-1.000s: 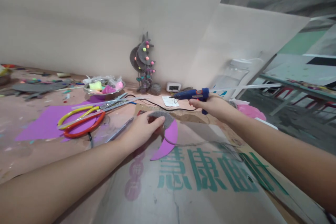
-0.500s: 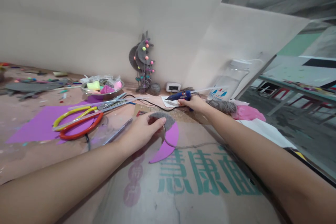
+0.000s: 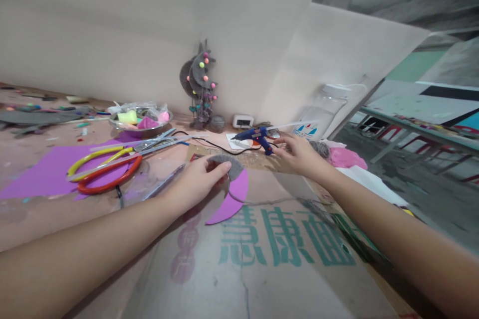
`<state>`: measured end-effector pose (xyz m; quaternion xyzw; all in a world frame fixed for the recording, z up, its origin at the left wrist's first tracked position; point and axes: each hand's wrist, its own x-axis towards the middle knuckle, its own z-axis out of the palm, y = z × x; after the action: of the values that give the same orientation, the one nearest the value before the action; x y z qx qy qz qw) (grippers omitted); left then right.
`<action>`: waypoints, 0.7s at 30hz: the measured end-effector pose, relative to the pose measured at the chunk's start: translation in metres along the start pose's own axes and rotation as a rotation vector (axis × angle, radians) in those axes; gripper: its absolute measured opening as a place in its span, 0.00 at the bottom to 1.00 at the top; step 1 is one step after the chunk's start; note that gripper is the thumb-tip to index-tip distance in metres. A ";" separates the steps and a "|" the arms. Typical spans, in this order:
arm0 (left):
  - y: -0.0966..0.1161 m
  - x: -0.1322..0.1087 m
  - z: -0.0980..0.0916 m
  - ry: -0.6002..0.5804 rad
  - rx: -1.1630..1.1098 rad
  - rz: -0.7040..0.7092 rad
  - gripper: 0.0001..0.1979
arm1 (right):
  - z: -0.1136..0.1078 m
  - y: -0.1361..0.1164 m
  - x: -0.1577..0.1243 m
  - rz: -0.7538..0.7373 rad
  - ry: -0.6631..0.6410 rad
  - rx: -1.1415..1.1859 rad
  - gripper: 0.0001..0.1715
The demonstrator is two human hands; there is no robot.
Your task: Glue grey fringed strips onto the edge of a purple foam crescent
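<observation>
My left hand [image 3: 198, 182] presses its fingers down on the grey, yarn-wrapped end of a purple foam crescent [image 3: 234, 194] that lies on a sheet of printed cardboard [image 3: 277, 264]. A grey strand trails from the crescent to the right. My right hand [image 3: 297, 152] hovers with its fingers spread just right of a blue hot glue gun [image 3: 254, 135]. The glue gun stands on the table beside a small white paper, apart from my fingers, with a glue stick poking out of its back.
Yellow and red scissors [image 3: 105, 169] lie on a purple foam sheet [image 3: 41, 174] at left. Behind them is a metal bowl [image 3: 140, 122] of coloured bits. A grey moon ornament [image 3: 200, 84] leans on the wall. A clear jar [image 3: 325, 112] and pink material stand at right.
My right hand carried the glue gun down to the table, set it standing by the white paper, and let it go. My left hand stayed on the crescent.
</observation>
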<state>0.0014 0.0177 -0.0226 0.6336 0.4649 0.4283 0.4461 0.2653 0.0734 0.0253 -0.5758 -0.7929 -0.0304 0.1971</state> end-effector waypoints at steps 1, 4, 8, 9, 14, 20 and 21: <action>0.000 0.000 0.000 -0.001 -0.005 0.002 0.15 | -0.006 -0.011 -0.007 0.020 0.000 0.044 0.17; 0.000 0.000 0.000 0.012 -0.053 0.018 0.14 | -0.020 -0.050 -0.031 0.032 -0.249 0.249 0.17; 0.003 0.001 0.000 0.028 -0.098 0.006 0.15 | -0.019 -0.091 -0.058 -0.047 -0.512 0.504 0.15; 0.003 0.001 0.000 0.035 -0.083 -0.018 0.15 | -0.015 -0.096 -0.062 -0.052 -0.515 0.590 0.14; 0.007 -0.002 0.000 0.061 -0.041 -0.070 0.16 | 0.007 -0.094 -0.072 -0.086 -0.408 0.735 0.11; 0.006 -0.002 -0.001 0.024 0.062 -0.014 0.17 | 0.017 -0.077 -0.067 -0.425 0.068 0.267 0.06; 0.005 -0.002 -0.001 0.019 0.081 -0.010 0.18 | 0.018 -0.076 -0.066 -0.475 0.122 0.235 0.08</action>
<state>0.0012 0.0153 -0.0176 0.6447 0.4892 0.4128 0.4179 0.2070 -0.0068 -0.0007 -0.3438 -0.8905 -0.0180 0.2974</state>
